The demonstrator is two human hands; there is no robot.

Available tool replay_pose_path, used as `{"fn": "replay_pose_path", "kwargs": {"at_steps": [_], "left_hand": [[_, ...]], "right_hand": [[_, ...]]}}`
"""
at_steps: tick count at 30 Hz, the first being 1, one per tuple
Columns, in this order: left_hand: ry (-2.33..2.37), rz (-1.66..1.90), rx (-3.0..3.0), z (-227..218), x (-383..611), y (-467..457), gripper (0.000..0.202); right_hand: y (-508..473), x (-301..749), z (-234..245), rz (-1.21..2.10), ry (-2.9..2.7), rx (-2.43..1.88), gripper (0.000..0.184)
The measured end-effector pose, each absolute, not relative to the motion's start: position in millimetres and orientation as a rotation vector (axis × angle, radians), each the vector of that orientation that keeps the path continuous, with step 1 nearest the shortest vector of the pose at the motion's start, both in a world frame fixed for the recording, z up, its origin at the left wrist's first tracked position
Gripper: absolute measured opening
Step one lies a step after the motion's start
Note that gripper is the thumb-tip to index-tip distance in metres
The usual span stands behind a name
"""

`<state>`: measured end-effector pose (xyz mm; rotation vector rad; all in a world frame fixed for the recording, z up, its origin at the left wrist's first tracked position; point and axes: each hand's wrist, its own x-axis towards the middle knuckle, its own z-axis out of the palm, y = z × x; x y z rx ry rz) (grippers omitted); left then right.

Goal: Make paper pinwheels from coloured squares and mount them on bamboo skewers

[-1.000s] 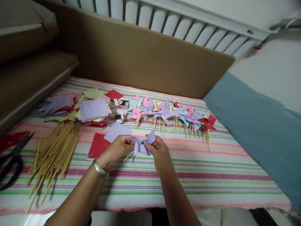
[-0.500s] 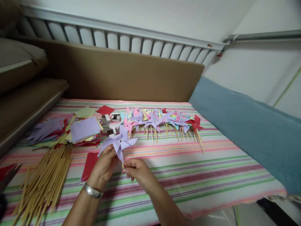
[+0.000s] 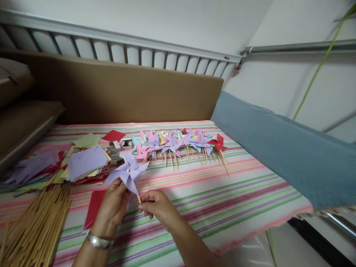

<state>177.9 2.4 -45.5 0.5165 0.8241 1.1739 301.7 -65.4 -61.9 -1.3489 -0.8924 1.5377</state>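
Note:
A lilac paper pinwheel point(image 3: 130, 171) with a small pin at its centre is held up above the striped cloth point(image 3: 205, 218). My left hand point(image 3: 115, 198) has its fingers closed at the back and lower edge of the paper blades; some fingertips are hidden behind them. With thumb and fingers my right hand point(image 3: 154, 204) pinches the thin wooden stick point(image 3: 137, 193) below the blades. Beyond the hands lies a row of finished pinwheels point(image 3: 172, 144) in lilac, pink, yellow, blue and red. Under my left wrist a red paper sheet point(image 3: 93, 207) rests on the cloth.
On the left lie a bundle of wooden sticks point(image 3: 39, 226), a stack of coloured paper squares point(image 3: 86, 161) and cut lilac pieces point(image 3: 33, 167). Small open boxes point(image 3: 114, 146) stand behind the pinwheel. A brown board point(image 3: 133, 96) backs the surface; a blue padded edge point(image 3: 261, 144) borders the right.
The view has swung to the right, so everything sits further left. The pinwheel has tilted, and more of its stick shows between the blades and my right hand.

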Motion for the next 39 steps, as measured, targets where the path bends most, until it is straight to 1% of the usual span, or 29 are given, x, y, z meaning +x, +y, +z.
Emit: {"fn": "replay_pose_path", "kwargs": {"at_steps": [6, 14, 20, 23, 26, 28, 33, 39], "left_hand": [[0.867, 1.177, 0.530, -49.4, 175.0, 5.7, 0.023], [0.870, 1.110, 0.604, -51.2, 178.8, 1.6, 0.025], [0.879, 1.061, 0.642, -46.1, 180.9, -1.3, 0.024], [0.940, 1.054, 0.620, -48.4, 177.4, 1.6, 0.028], [0.976, 1.074, 0.607, -52.1, 171.4, 6.0, 0.028], [0.972, 1.083, 0.600, -53.6, 168.6, 8.0, 0.026], [0.961, 1.067, 0.598, -52.8, 169.8, 6.9, 0.027], [0.974, 1.059, 0.593, -51.8, 169.6, 6.8, 0.029]], "right_hand": [[-64.1, 308.0, -62.6, 1.575, -0.842, -1.265, 0.021], [-62.5, 307.5, -68.2, 1.542, -0.825, -1.309, 0.020], [-61.8, 314.7, -65.6, 1.438, -0.820, -1.418, 0.014], [-61.4, 332.5, -56.9, 1.290, -0.825, -1.517, 0.012], [-62.0, 364.8, -49.1, 1.013, -0.849, -1.678, 0.014], [-63.1, 392.1, -49.2, 0.886, -0.825, -1.750, 0.016], [-63.2, 455.8, -70.1, 0.596, -0.761, -1.930, 0.019], [-52.0, 484.5, -92.0, 0.444, -0.758, -2.089, 0.023]]}}
